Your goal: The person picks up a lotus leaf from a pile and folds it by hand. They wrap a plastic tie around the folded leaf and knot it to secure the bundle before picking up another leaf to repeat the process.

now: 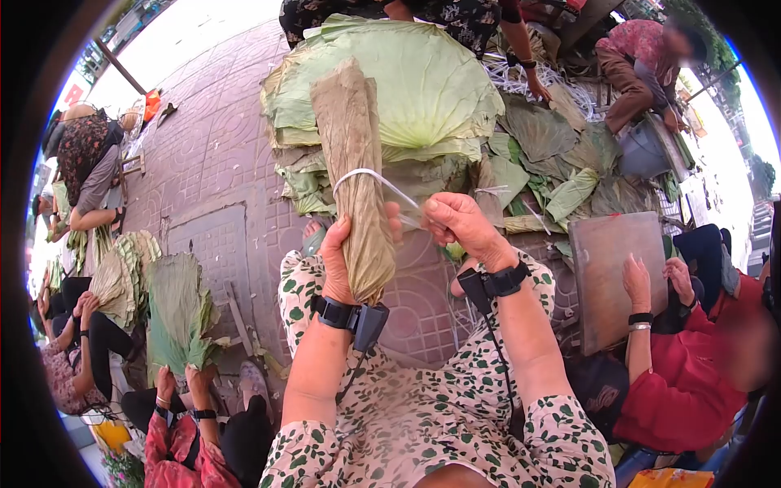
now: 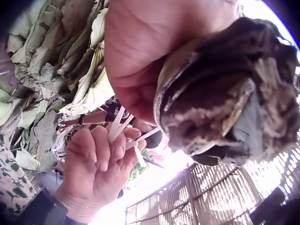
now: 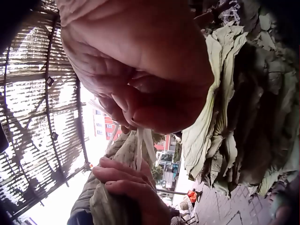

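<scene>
A long brown-green bundle of folded dried leaves (image 1: 351, 154) stands nearly upright in the head view, with a white strip (image 1: 364, 172) looped round its middle. My left hand (image 1: 335, 260) grips the bundle's lower part, thumb on one side and fingertips on the other. To its right, my right hand (image 1: 468, 228) pinches the strip, which is drawn out from the loop. The left wrist view shows the bundle's crumpled end (image 2: 211, 112) and strip ends (image 2: 117, 125) between the fingers of the right hand (image 2: 96, 164). In the right wrist view the strip (image 3: 139, 147) hangs from curled fingers.
Beyond the bundle lies a pile of large pale green leaves (image 1: 415, 89), with darker loose leaves (image 1: 541, 130) to its right. A wooden board (image 1: 620, 276) stands at the right beside a seated person in red (image 1: 683, 374). People at the left handle leaf stacks (image 1: 175, 305).
</scene>
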